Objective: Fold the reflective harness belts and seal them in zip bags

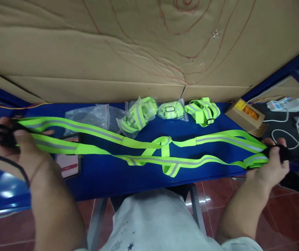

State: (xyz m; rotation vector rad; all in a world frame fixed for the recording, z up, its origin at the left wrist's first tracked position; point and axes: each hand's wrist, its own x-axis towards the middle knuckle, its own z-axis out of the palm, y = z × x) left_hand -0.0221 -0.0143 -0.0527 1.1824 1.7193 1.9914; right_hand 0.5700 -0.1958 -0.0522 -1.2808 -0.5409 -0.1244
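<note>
1. On my feed, the left hand has its fingers grasping one end of a harness of fluorescent yellow-green fabric straps with grey stripes; black material is gathered in among those fingers.
2. I see the right hand grasping the opposite end, its thumb over a folded-back length of strap and its fingers by another black part whose shape I cannot make out.
3. Between the hands, the harness spans the blue tabletop in two long runs. I judge the spreading-out well along, though not finished: both runs sag, one twists, and the middle is a tangle of crossing loops.
4. Beyond it, two yellow-green strap bundles are packed in clear plastic bags, a larger one and a smaller one; I count those as done. A third, unbagged yellow-green strap bundle lies just beside them, so I read its bagging as left undone.
5. Farther left I see a crumpled clear plastic bag with no straps visible inside. The harness itself is neither bundled nor bagged.
6. At the far right stands a brown cardboard box with something orange inside.
</note>
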